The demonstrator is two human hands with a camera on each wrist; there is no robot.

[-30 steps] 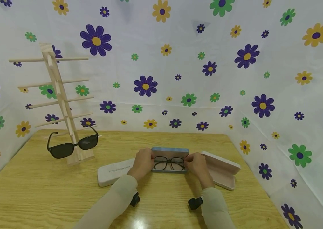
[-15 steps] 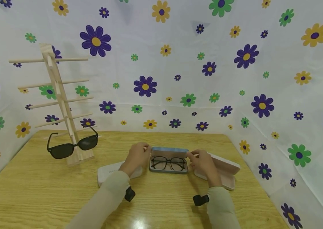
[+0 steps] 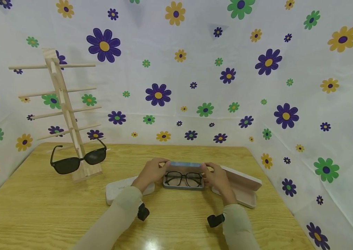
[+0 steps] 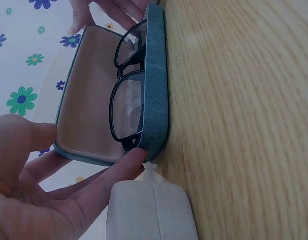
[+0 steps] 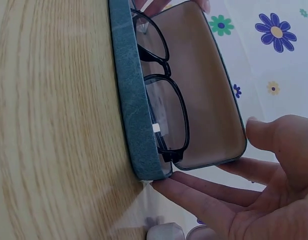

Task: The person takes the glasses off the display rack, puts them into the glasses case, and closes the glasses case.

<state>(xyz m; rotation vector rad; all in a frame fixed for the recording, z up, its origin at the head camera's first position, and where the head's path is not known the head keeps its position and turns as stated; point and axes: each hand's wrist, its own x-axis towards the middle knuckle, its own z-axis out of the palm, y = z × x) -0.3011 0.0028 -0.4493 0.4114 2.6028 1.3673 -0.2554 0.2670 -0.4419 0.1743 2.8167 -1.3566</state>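
Note:
A blue glasses case point(image 3: 184, 188) stands with its lid raised near the middle of the table. Inside lie black-framed eyeglasses point(image 5: 186, 120), lenses tilted up toward the lid. My left hand point(image 3: 151, 172) holds the case's left end; in the left wrist view its thumb point(image 4: 43, 136) is on the lid's edge and a fingertip meets the base corner. At the other end, my right hand point(image 3: 218, 178) holds it likewise, its thumb point(image 5: 259, 132) at the lid's edge and fingers under the end. The lid's back is mostly hidden.
On the left, a closed white glasses case point(image 3: 114, 192) lies partly behind the left hand. An open white case point(image 3: 242, 182) sits right of the right hand. A wooden display rack point(image 3: 60, 81) carries dark sunglasses point(image 3: 67, 166). Flowered cloth point(image 3: 126, 41) surrounds the table point(image 3: 176, 222).
Both hands spread outward from the blue case's ends, then closed back in onto its lid edges. The eyeglasses stay inside, and the case has barely shifted.

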